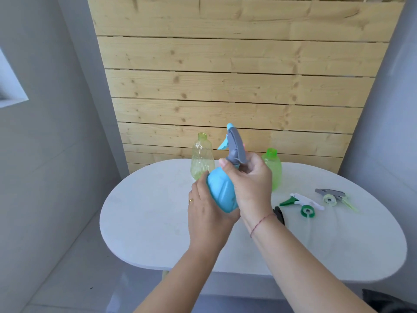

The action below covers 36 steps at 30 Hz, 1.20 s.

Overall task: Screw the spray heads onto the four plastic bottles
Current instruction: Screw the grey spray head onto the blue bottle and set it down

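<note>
Above the white oval table [158,233] I hold a light blue bottle [222,192], tilted. My left hand [208,213] cups its body from below. My right hand [252,184] grips the neck, where a grey and blue spray head [235,145] sits on the bottle. Behind stand a pale yellow-green bottle [202,158] and a brighter green bottle [274,168], both with bare necks. Two loose spray heads lie at the right: a white and green one [303,204] and a grey and pale green one [331,196]. A dark object [279,214] shows partly behind my right wrist.
A wall of pale wooden planks [237,75] rises right behind the table. Grey walls stand on both sides. A dark item [388,301] shows at the bottom right corner, below the table's edge.
</note>
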Each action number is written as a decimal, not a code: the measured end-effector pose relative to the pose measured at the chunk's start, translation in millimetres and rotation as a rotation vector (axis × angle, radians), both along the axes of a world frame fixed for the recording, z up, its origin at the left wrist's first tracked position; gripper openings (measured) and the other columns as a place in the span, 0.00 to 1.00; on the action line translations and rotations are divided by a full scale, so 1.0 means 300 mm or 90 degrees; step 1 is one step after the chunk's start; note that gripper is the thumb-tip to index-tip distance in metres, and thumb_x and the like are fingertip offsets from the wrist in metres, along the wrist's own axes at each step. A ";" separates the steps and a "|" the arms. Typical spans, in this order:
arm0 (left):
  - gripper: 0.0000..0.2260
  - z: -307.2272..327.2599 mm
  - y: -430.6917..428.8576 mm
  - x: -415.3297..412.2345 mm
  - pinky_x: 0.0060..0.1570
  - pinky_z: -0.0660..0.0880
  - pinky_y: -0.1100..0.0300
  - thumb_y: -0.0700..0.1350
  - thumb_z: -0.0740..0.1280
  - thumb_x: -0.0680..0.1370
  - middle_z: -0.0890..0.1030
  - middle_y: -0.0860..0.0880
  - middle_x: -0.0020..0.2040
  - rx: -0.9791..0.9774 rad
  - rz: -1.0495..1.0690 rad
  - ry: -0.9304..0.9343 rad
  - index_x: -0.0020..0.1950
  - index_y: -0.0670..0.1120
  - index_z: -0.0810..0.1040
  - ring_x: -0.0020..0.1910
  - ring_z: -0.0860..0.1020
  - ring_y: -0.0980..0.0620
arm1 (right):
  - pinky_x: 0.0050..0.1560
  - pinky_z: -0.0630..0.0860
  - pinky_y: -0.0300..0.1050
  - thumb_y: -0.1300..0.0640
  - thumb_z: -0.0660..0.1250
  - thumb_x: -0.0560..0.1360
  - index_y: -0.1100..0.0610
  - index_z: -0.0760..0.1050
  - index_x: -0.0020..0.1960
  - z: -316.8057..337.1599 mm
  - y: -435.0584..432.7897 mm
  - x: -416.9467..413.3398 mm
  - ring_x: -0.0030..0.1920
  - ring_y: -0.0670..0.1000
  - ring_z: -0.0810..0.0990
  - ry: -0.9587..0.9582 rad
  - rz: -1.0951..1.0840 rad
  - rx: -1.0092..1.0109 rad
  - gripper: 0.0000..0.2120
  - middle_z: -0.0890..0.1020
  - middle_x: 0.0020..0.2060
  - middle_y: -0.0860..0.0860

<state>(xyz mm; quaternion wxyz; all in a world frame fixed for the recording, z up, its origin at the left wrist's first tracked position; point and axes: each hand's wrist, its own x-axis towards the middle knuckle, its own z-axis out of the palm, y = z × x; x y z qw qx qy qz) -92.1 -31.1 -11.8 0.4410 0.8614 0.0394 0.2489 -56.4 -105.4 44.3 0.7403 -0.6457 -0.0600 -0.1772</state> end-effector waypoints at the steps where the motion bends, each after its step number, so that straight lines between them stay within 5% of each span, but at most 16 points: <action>1: 0.43 -0.004 0.033 0.010 0.58 0.73 0.53 0.52 0.78 0.61 0.71 0.53 0.63 -0.036 -0.004 0.014 0.71 0.52 0.59 0.62 0.70 0.52 | 0.52 0.77 0.45 0.55 0.76 0.65 0.50 0.78 0.46 -0.013 0.020 0.002 0.44 0.47 0.81 0.008 0.032 -0.019 0.11 0.83 0.43 0.48; 4: 0.38 0.009 0.168 0.052 0.47 0.78 0.59 0.46 0.80 0.62 0.75 0.53 0.58 -0.242 -0.042 0.056 0.64 0.57 0.62 0.55 0.76 0.55 | 0.61 0.70 0.42 0.49 0.72 0.70 0.50 0.70 0.65 -0.067 0.082 0.020 0.62 0.46 0.73 0.124 0.152 -0.115 0.25 0.74 0.62 0.46; 8: 0.36 -0.005 0.373 0.152 0.44 0.76 0.62 0.40 0.79 0.65 0.77 0.50 0.57 -0.382 -0.088 0.100 0.65 0.55 0.64 0.54 0.79 0.53 | 0.58 0.65 0.38 0.48 0.64 0.76 0.47 0.58 0.74 -0.152 0.209 0.074 0.65 0.47 0.71 0.281 0.288 -0.166 0.30 0.68 0.67 0.47; 11: 0.36 -0.041 0.476 0.249 0.49 0.78 0.56 0.40 0.78 0.63 0.78 0.48 0.58 -0.372 -0.089 0.131 0.66 0.54 0.66 0.57 0.78 0.48 | 0.59 0.69 0.39 0.52 0.63 0.76 0.47 0.57 0.75 -0.196 0.319 0.155 0.63 0.47 0.74 0.282 0.284 -0.147 0.29 0.72 0.67 0.48; 22: 0.35 -0.088 0.612 0.461 0.38 0.72 0.66 0.39 0.77 0.66 0.76 0.52 0.54 -0.254 -0.052 0.177 0.66 0.55 0.64 0.50 0.76 0.59 | 0.58 0.69 0.40 0.53 0.59 0.77 0.50 0.58 0.75 -0.308 0.502 0.383 0.62 0.50 0.74 0.302 0.235 -0.162 0.27 0.74 0.66 0.49; 32: 0.37 -0.119 0.620 0.472 0.40 0.74 0.65 0.40 0.78 0.65 0.75 0.50 0.58 -0.253 -0.047 0.183 0.68 0.54 0.63 0.55 0.77 0.53 | 0.63 0.69 0.43 0.53 0.59 0.77 0.52 0.56 0.75 -0.321 0.510 0.385 0.65 0.51 0.73 0.312 0.235 -0.161 0.28 0.72 0.69 0.50; 36: 0.40 -0.126 0.616 0.429 0.52 0.73 0.61 0.44 0.79 0.65 0.72 0.52 0.65 -0.254 -0.018 0.229 0.71 0.53 0.60 0.66 0.71 0.49 | 0.44 0.70 0.36 0.53 0.60 0.77 0.58 0.65 0.67 -0.268 0.470 0.316 0.54 0.50 0.75 0.350 0.238 -0.179 0.20 0.75 0.60 0.51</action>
